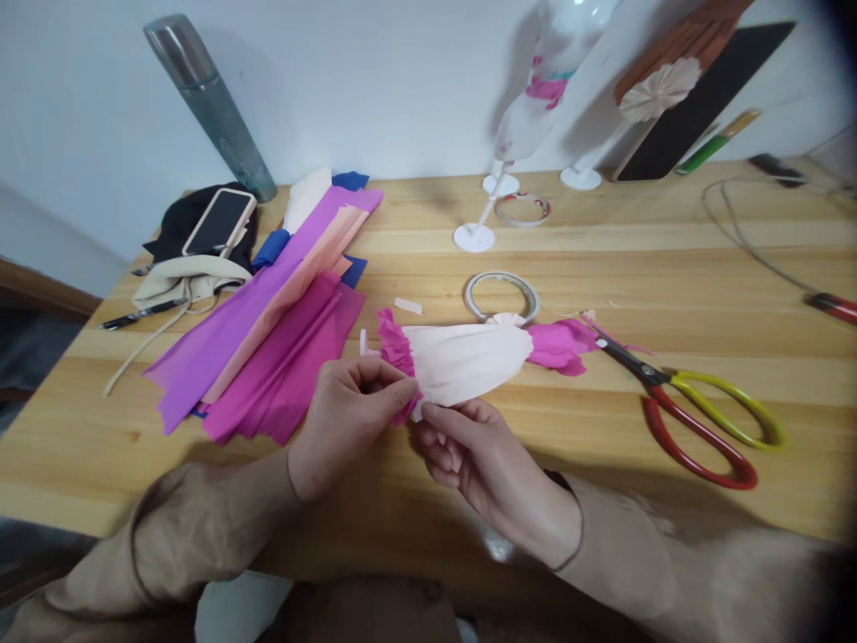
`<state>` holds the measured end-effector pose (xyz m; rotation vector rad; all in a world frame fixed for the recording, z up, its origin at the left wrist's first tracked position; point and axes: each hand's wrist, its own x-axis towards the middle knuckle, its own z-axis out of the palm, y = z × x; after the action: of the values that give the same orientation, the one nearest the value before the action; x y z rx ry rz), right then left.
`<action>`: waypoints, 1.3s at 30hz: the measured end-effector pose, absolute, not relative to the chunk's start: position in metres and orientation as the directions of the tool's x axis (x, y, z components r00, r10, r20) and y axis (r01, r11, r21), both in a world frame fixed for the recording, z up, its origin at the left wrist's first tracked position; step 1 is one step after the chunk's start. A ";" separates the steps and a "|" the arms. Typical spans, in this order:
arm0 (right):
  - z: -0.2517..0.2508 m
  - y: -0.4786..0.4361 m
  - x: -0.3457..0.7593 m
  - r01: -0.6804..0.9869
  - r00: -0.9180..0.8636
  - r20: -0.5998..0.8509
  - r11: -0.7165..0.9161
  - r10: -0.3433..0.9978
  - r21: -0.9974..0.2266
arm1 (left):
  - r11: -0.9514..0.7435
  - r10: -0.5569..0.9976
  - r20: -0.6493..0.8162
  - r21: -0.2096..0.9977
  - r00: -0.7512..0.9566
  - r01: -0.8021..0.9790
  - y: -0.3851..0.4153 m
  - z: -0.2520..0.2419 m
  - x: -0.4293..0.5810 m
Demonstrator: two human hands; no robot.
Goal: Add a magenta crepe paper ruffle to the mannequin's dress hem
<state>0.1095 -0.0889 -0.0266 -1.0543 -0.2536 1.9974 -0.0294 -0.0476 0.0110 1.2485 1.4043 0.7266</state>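
A small crepe paper dress lies sideways above the table's front part, with a white body, a ruffled pink band at its left end and pink paper at its right end. My left hand pinches the lower edge of the pink band between thumb and fingers. Close beside it, my right hand pinches the near corner of the white paper, its other fingers curled under. A bit of white plastic sticks out past the band. Scissors with one red and one yellow handle lie to the right.
Purple, peach and pink crepe paper sheets are piled at the left, near a phone and a bottle. A tape roll lies behind the dress. White stands, a black tablet and a cable are farther back.
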 end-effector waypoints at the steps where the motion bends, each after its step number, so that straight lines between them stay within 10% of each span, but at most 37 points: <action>1: -0.027 -0.089 0.109 -0.588 -0.290 -0.585 -0.624 0.757 -0.515 | 0.261 0.945 -0.305 0.921 0.117 0.289 -0.047 0.011 -0.029; 39: -0.026 -0.089 0.108 -0.564 -0.287 -0.596 -0.635 0.750 -0.528 | 0.243 0.962 -0.268 0.930 0.053 0.276 -0.043 0.022 -0.032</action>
<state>0.1084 -0.0895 -0.0263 -1.0834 -0.2721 1.9986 -0.0319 -0.0430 0.0224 1.2404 1.4457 0.8083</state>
